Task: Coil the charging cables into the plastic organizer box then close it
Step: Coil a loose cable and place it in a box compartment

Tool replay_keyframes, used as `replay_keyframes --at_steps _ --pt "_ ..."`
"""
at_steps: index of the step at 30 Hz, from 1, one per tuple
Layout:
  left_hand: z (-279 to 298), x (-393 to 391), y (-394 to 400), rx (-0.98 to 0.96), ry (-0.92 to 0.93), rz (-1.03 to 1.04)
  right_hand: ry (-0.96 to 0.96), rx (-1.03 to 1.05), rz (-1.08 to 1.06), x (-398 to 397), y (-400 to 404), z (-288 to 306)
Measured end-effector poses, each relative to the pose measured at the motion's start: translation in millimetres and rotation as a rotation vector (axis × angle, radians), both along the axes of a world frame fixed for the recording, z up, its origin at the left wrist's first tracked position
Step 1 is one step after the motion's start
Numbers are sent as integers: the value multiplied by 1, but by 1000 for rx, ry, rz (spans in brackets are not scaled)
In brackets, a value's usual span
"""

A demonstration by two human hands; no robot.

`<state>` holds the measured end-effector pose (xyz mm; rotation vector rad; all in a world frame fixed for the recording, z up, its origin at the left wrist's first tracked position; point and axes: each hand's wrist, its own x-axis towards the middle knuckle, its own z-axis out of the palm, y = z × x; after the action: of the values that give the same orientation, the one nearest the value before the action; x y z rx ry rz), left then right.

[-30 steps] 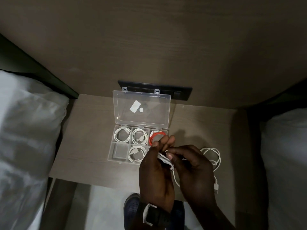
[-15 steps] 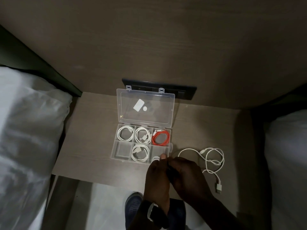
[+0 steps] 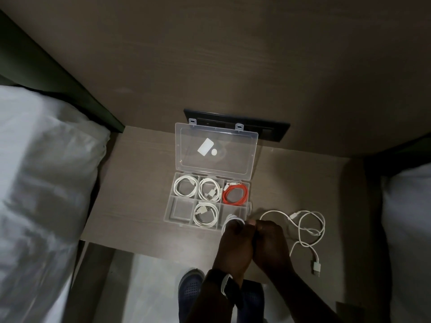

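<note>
Lying open on the wooden bedside shelf, the clear plastic organizer box serves as landmark; its lid stands tipped back behind it, two white stickers on the lid. Far left of the box: white bedding. Box's back row, left to right: white coiled cable, second white coil, orange coil. Front row: left cell bare, middle cell holds another white coil. At the box's front right cell, a white cable loop sits partly over the cell's edge, pinched by the left hand, watch on wrist. Right hand pressed against the left, fingers curled closed on the same cable; exact contact hidden between the hands. Right of the box: loose white cable sprawled on the shelf, its plug end nearest the shelf front. Behind the box: dark wall socket panel.
</note>
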<state>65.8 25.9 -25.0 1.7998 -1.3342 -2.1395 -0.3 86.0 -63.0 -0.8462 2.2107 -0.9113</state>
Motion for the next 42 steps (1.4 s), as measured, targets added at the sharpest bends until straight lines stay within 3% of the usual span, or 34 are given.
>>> replay_keyframes --at_steps 6,11,16,21,24,28,31,34,37,39,42 --pt "5 14 -2 -91 59 -18 -59 -81 56 5 -5 3" --pt "-3 33 -15 -14 108 119 -347 -5 18 12 -10 0" --pt "-1 27 -3 -113 138 -28 -197 -90 86 6 -7 2" --pt "3 24 19 -182 97 -80 -251 -242 -46 10 9 10" --pt "5 33 20 -197 195 103 -404 -211 -97 13 13 15" --pt "12 37 4 -16 432 405 -553 -205 -100 18 12 22" --pt "4 40 -2 -47 412 353 -563 -259 -183 21 8 22" --pt "-1 43 -5 9 417 153 -600 -230 -207 13 10 22" --pt "-2 39 6 -134 343 -177 -648 -214 -250 4 19 14" --pt "-1 27 16 -130 302 -52 -593 -227 -252 5 22 10" --pt "12 20 20 -452 243 22 -589 -265 -256 3 21 10"
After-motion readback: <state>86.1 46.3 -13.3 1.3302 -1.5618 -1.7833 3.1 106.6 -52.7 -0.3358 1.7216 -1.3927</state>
